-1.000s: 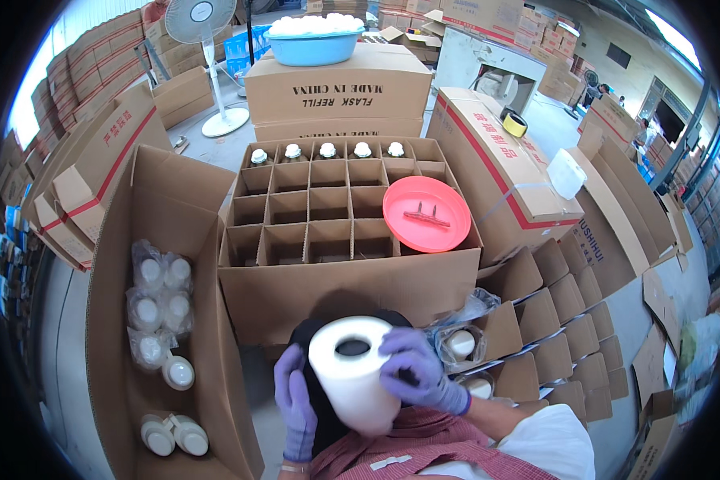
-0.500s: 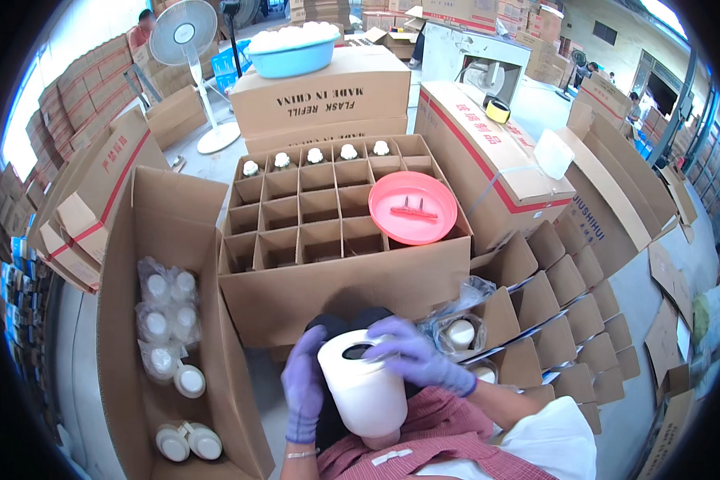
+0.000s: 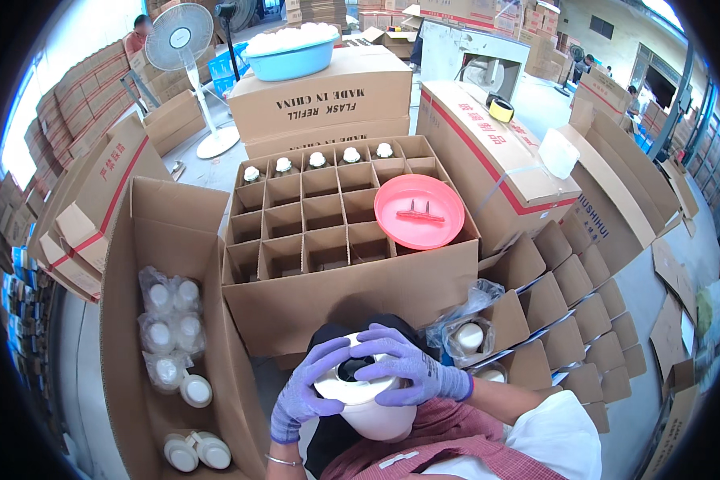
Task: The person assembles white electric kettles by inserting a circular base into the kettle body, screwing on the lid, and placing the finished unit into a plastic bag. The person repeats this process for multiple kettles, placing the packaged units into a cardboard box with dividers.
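In front of my lap is a white flask (image 3: 384, 424), its top with a dark round opening (image 3: 352, 368) facing up toward me. My left hand (image 3: 306, 392) wraps round the left side of its upper part, thumb across the front. From the right, my right hand (image 3: 412, 368) grips the same upper part, with fingers over the rim and beside the opening. Both hands wear purple gloves. Just ahead of them stands a divided carton (image 3: 352, 300) with white-capped bottles (image 3: 318, 160) in its far row. A red dish (image 3: 420, 234) holding a red two-pronged piece rests on its dividers.
A long open carton (image 3: 240, 400) on the left holds white round-topped pieces (image 3: 196, 390), some bagged. Another divided carton (image 3: 564, 328) lies on the right beside a bagged white piece (image 3: 469, 336). Behind stand a blue basin (image 3: 292, 66), yellow tape (image 3: 500, 110) and a fan (image 3: 179, 38).
My left hand has come up from the flask's side onto its upper part. My right hand has spread round the rim, and the flask's top has shifted slightly lower.
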Motion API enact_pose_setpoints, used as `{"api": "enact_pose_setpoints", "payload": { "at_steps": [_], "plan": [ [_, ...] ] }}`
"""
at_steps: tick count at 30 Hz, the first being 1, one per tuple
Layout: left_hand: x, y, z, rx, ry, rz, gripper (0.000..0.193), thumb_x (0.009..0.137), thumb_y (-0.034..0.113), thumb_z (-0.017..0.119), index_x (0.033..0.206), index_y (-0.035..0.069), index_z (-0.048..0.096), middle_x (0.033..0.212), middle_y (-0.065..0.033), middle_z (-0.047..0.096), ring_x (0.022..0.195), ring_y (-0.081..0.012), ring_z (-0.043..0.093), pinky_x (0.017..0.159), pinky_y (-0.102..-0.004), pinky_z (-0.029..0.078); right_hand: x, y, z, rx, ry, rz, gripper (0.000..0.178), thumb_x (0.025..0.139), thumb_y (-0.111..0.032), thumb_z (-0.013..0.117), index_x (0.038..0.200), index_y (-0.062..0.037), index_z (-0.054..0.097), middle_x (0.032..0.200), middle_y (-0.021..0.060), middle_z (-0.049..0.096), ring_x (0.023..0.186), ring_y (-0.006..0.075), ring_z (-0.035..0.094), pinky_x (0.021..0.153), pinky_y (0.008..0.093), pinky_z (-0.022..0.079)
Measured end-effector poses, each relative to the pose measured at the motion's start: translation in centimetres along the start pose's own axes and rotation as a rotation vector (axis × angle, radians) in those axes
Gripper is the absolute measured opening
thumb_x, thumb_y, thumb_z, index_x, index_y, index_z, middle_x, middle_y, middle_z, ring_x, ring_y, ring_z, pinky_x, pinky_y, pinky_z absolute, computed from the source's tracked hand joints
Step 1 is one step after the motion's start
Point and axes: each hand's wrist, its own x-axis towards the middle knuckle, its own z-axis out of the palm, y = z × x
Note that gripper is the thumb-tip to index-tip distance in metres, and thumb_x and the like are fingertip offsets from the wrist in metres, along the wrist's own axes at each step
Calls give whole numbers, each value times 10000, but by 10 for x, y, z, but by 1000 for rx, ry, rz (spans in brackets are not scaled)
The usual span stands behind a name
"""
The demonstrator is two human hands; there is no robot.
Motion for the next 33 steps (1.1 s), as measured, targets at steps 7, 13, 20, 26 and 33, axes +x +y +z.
{"api": "enact_pose_setpoints", "payload": {
  "at_steps": [7,13,20,26,33],
  "plan": [
    [-14,-29,4,94,57,-50,633,707,223,770,1296,36,637,1366,-185,589,1259,-337,574,1060,-395,443,-2,7,12,20,-46,242,532,840,-310,762,1307,-108,605,1387,162,514,1348,357,429,1140,476,326],
    [-47,-5,2,-156,531,-227,715,708,121,764,1378,-7,549,1427,-156,512,1218,-276,588,1052,-389,461,-40,30,-37,160,99,758,594,880,-258,738,1394,-52,525,1403,193,489,1330,325,462,1148,394,341],
    [31,-15,-11,27,75,-66,641,706,177,765,1314,21,636,1448,-178,511,1330,-313,508,1105,-379,395,26,30,-3,97,208,395,749,852,-296,758,1458,-11,423,1409,201,463,1309,354,462,1130,443,346],
    [69,-20,-4,-679,402,-165,811,977,712,308,1513,104,354,1469,-102,483,1288,-262,536,1022,-422,491,83,60,-7,-523,201,-103,727,761,-167,770,1434,-165,496,1481,245,367,1331,462,424,1086,505,414],
    [126,-88,-53,-35,628,-109,382,1052,176,456,1341,-53,553,1113,-73,650,1008,-141,584,901,-309,488,125,158,-50,-719,188,424,625,877,-471,675,1360,-105,522,1152,190,608,1024,342,648,827,436,541]
  ]
}}
